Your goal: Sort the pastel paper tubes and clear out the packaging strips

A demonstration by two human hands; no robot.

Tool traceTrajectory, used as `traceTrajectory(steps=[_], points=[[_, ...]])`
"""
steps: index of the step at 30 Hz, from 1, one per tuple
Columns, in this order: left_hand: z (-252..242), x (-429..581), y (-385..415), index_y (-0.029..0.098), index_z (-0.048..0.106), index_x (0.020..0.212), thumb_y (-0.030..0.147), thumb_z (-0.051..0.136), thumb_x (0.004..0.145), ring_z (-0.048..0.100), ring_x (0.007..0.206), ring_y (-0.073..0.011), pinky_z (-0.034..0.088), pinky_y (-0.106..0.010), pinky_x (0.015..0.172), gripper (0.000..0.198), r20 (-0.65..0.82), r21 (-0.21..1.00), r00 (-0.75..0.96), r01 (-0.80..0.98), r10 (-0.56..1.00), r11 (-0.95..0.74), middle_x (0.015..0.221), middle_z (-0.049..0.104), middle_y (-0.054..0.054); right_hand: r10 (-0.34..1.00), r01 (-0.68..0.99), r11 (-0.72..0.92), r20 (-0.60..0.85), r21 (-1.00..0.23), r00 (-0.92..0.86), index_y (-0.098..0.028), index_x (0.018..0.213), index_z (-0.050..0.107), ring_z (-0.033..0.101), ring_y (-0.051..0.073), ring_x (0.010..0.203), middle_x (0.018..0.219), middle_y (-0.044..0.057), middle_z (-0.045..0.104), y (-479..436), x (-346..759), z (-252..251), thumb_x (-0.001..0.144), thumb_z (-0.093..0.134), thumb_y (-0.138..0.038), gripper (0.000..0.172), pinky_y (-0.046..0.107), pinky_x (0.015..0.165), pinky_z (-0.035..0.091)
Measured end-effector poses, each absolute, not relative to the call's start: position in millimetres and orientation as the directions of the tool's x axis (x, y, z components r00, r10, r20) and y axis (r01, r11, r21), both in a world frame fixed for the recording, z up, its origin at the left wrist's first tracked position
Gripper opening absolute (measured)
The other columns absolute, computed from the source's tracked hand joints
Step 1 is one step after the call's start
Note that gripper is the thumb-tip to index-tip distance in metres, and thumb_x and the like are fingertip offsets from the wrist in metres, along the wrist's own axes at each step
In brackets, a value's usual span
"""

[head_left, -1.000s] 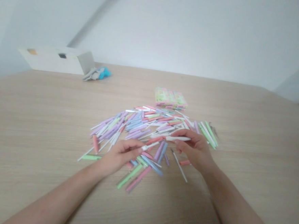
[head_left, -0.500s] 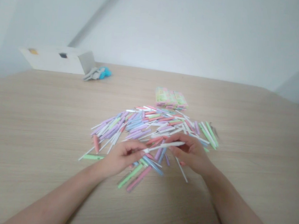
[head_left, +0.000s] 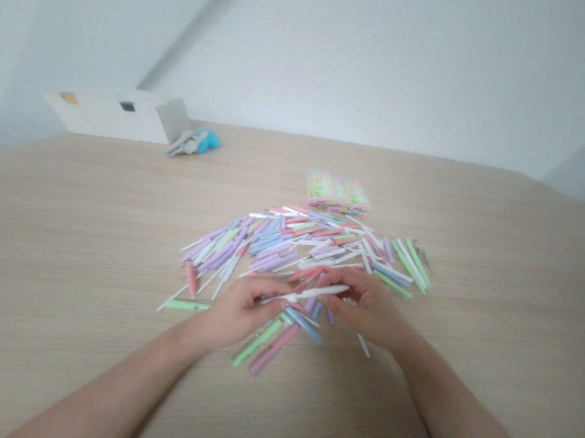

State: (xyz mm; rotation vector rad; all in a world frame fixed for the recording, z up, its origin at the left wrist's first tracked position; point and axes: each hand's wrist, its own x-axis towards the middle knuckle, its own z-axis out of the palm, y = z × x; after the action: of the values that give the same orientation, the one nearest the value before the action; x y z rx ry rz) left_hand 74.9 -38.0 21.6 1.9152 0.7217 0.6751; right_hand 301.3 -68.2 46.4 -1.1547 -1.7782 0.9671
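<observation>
Above a loose pile of slim coloured sticks [head_left: 271, 241], both my hands hold a slim white pen-like stick [head_left: 323, 291]. My left hand [head_left: 243, 309] pinches its narrower left end between thumb and fingers. At the other end, the fingers of my right hand [head_left: 369, 311] close on the thicker white part. A small white collar shows by my left fingertips, where the two parts meet. Blur hides the stick's exact kind. Just below my hands lie a green stick [head_left: 262, 341], a pink stick [head_left: 274, 348] and a blue stick [head_left: 303, 324].
Behind the pile stand stacked pink-and-green packets [head_left: 337, 191]. Several green and white sticks [head_left: 411, 264] lie at the right, beside small dark thin items. A white box [head_left: 116, 118] and grey-and-blue gloves or cloth [head_left: 194, 143] rest at the back left, near the wall.
My right hand has moved slightly left and down, bringing the thicker white part closer to my left fingers. The thin section between them shows less now.
</observation>
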Motion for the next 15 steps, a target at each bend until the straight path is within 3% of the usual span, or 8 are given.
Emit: traceTrajectory(steps=[8,15], points=[[22.2,74.9,-37.7,0.019,0.069,0.107,0.028,0.051,0.092,0.06,0.089,-0.017,0.044,-0.026,0.08,0.025,0.194,0.881,0.7,0.184,0.687,-0.435,0.095,0.069,-0.005,0.948,0.28,0.243,0.165,-0.929,-0.273,-0.016,0.08,0.07,0.066,0.017,0.079,0.104,0.009,0.07,-68.8,294.1,39.3,0.077,0.069,-0.032,0.016,0.023,0.061,0.051],[22.8,75.5,-39.1,0.019,0.07,0.104,0.027,0.051,0.092,0.06,0.085,-0.0162,0.044,-0.025,0.078,0.024,0.213,0.871,0.686,0.19,0.696,-0.453,0.09,0.068,-0.005,0.954,0.277,0.238,0.17,-0.931,-0.247,-0.017,0.083,0.071,0.067,0.019,0.083,0.093,0.007,0.071,-69.9,294.0,33.6,0.077,0.07,-0.033,0.017,0.025,0.064,0.053]])
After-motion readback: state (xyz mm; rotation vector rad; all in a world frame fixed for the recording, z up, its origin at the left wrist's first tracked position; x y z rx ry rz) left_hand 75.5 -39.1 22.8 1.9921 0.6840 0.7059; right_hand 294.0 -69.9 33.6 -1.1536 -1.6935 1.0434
